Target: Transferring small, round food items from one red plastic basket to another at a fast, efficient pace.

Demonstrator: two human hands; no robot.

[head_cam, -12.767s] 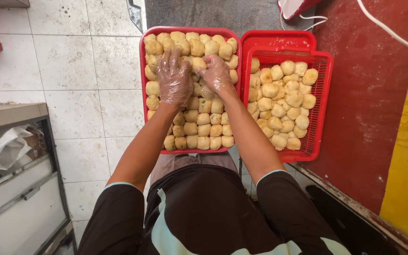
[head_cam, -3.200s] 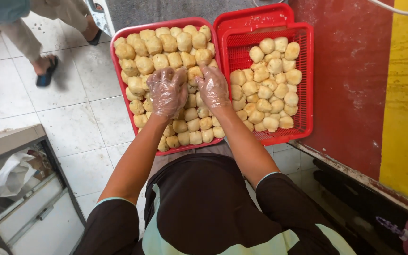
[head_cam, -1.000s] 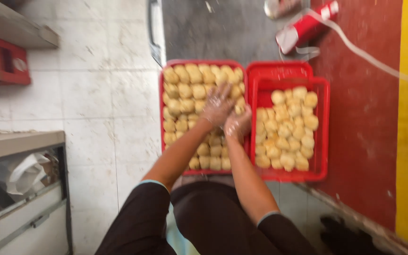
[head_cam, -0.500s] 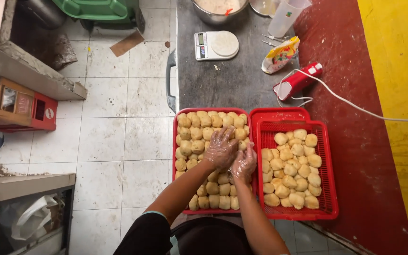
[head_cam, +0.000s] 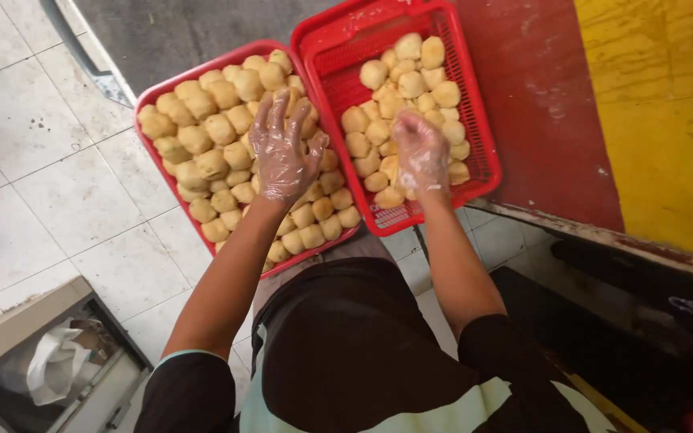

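Left hand (head_cam: 285,151) spread flat on tofu puffs (head_cam: 210,136); right hand (head_cam: 422,155) curled on puffs, grip unclear.

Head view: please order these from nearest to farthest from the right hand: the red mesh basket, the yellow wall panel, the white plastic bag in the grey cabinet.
Measured from the right hand:
1. Red mesh basket: directly under the hand, which rests on the buns inside.
2. Yellow wall panel: off to the right, beyond the dark red surface.
3. White plastic bag: far lower left, inside the grey cabinet.
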